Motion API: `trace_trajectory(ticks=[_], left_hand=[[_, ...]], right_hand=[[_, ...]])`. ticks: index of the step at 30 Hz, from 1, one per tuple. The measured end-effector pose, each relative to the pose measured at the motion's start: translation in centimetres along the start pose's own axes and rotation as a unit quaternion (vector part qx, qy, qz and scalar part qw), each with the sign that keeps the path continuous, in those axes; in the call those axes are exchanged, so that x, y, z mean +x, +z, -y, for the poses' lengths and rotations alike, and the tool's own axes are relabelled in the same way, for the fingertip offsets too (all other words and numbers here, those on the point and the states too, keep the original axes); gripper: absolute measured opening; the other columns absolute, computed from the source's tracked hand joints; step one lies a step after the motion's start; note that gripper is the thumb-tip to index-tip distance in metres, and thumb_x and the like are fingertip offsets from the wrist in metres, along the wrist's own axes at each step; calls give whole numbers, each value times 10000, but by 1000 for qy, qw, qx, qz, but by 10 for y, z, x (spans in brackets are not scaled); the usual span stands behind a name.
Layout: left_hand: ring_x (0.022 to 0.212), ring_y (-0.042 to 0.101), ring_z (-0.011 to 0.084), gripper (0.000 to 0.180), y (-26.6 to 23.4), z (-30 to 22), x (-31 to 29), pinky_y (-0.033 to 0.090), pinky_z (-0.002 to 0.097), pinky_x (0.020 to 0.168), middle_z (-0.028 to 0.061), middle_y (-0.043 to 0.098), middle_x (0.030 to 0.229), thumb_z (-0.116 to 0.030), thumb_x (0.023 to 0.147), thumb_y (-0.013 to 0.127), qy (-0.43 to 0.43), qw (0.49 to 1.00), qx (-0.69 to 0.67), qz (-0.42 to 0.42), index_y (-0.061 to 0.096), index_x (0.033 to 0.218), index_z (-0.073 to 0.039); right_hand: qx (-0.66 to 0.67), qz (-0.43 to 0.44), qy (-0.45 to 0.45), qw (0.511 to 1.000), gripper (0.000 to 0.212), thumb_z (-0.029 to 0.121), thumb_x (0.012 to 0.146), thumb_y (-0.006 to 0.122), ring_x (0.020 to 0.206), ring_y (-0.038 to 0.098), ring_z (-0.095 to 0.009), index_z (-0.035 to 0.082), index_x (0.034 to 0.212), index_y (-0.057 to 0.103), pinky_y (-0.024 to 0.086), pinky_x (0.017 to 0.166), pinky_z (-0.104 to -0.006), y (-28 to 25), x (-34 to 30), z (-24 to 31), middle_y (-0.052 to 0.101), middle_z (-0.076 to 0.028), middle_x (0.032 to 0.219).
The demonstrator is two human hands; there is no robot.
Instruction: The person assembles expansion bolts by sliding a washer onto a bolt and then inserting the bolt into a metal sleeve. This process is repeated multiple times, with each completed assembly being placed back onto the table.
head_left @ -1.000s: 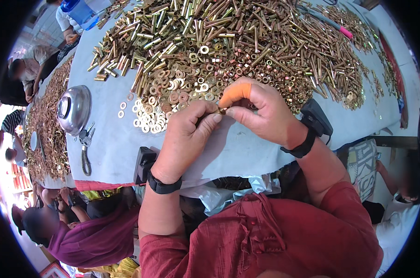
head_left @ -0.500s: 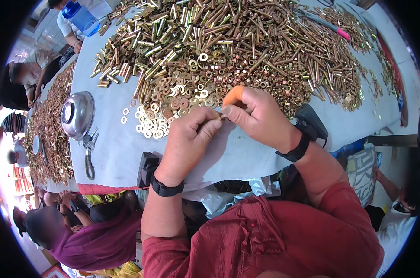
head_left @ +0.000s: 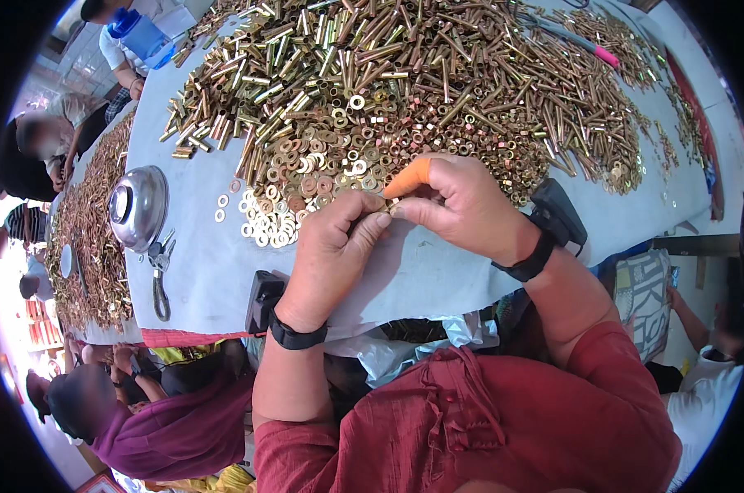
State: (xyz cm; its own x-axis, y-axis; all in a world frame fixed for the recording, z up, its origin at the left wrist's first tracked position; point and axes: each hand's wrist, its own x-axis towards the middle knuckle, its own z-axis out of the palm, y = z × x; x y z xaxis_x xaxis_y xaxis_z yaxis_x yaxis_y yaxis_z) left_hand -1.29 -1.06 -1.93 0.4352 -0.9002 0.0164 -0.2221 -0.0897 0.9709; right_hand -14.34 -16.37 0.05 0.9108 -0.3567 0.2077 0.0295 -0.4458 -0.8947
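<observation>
My left hand (head_left: 329, 253) and my right hand (head_left: 472, 212) meet fingertip to fingertip above the pale tabletop (head_left: 216, 279). Both are closed in a pinch around a small brass-coloured metal piece (head_left: 391, 205), mostly hidden by the fingers, so its kind does not show. An orange cover (head_left: 407, 178) wraps my right index finger. Just beyond my left hand lie flat washers (head_left: 271, 215). Hex nuts (head_left: 479, 160) are heaped past my right hand. Farther back rise piles of metal sleeves (head_left: 294, 78) and rods or bolts (head_left: 565, 107).
At left are an upturned steel bowl (head_left: 138, 209) and keys on a strap (head_left: 160, 256). A blue jug (head_left: 142, 37) stands at the far left corner. A pink-ended tool (head_left: 606, 56) lies at the back right. Other people sit around a second parts-covered table (head_left: 96, 246).
My right index finger has straightened toward my left fingertips, and the right thumb has shifted slightly down. The small piece is more covered now. My left hand has barely moved.
</observation>
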Motion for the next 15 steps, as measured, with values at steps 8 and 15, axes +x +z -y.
trace_trajectory(ticks=[8, 15], left_hand=[[660, 592, 150, 83, 2, -1, 0, 486, 283, 623, 78, 638, 751, -61, 876, 673, 25, 997, 73, 5, 613, 899, -9], [701, 596, 141, 78, 2, 1, -1, 493, 271, 659, 69, 654, 800, -71, 895, 657, 4, 999, 18, -41, 622, 928, -9]], right_hand=[[-257, -36, 8, 966, 316, 338, 916, 652, 617, 608, -219, 30, 845, 639, 471, 574, -320, 7, -4, -1, 613, -98, 696], [-80, 6, 84, 993, 409, 422, 986, 540, 657, 530, -98, 32, 905, 629, 456, 607, -265, 1, -2, -5, 591, -10, 718]])
